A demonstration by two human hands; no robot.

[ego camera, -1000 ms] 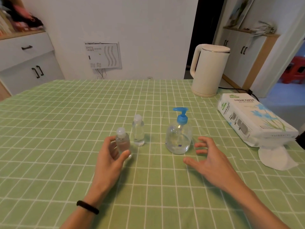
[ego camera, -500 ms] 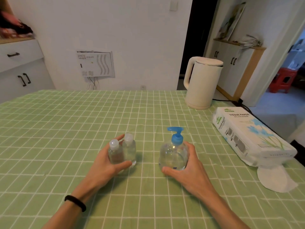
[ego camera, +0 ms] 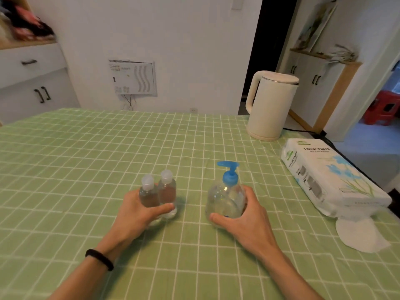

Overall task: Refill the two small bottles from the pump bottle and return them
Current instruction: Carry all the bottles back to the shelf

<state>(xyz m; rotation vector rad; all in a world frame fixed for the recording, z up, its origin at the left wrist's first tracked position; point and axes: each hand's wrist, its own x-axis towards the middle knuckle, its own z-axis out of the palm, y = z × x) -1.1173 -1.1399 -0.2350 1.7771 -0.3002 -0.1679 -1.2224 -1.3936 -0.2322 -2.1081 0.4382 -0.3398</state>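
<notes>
Two small clear bottles with pale caps stand side by side on the green checked tablecloth point(ego camera: 86, 169): the left one point(ego camera: 147, 194) and the right one point(ego camera: 167, 191). My left hand point(ego camera: 138, 213) wraps both from the near side, thumb across their fronts. To their right stands a round clear pump bottle point(ego camera: 225, 195) with a blue pump head, its spout pointing left. My right hand point(ego camera: 244, 221) grips its lower body, thumb in front and fingers behind.
A cream electric kettle point(ego camera: 270, 105) stands at the back right with its cord running off the table. A white tissue paper pack point(ego camera: 331, 178) lies along the right edge, with a loose tissue point(ego camera: 361, 237) in front of it. White cabinets stand beyond the table.
One second ago my left hand touched only one small bottle and my right hand was open. Both hands have since closed: the left on both small bottles together, the right on the pump bottle.
</notes>
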